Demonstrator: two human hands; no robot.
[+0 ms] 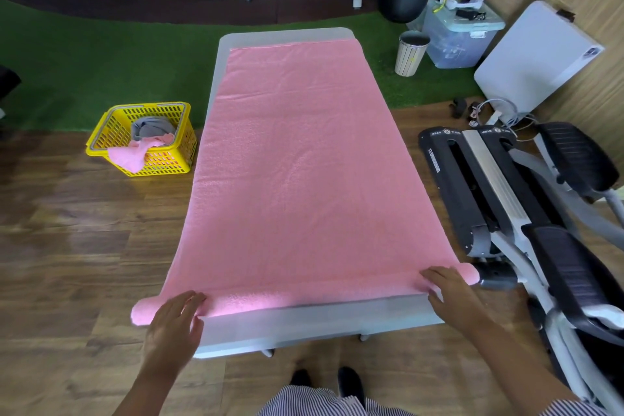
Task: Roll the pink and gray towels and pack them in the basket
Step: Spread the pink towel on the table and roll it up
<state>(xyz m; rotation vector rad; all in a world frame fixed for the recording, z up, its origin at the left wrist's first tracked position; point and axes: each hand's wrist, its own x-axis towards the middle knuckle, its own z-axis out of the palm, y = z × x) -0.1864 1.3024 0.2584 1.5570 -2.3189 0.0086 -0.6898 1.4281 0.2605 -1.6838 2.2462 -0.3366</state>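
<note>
Lying under both hands, left hand (175, 317) and right hand (449, 290): pink towel (304, 162) roll.

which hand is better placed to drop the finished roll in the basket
Left, probably: the basket sits on the floor to the table's left, on the left hand side. The right hand rests at the towel's opposite end.

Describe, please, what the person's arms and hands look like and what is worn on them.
The left hand and right hand are bare: no gloves, rings or watch show. Both forearms are uncovered as far as visible. A garment of thin dark and white striped fabric shows at the bottom edge.
</note>
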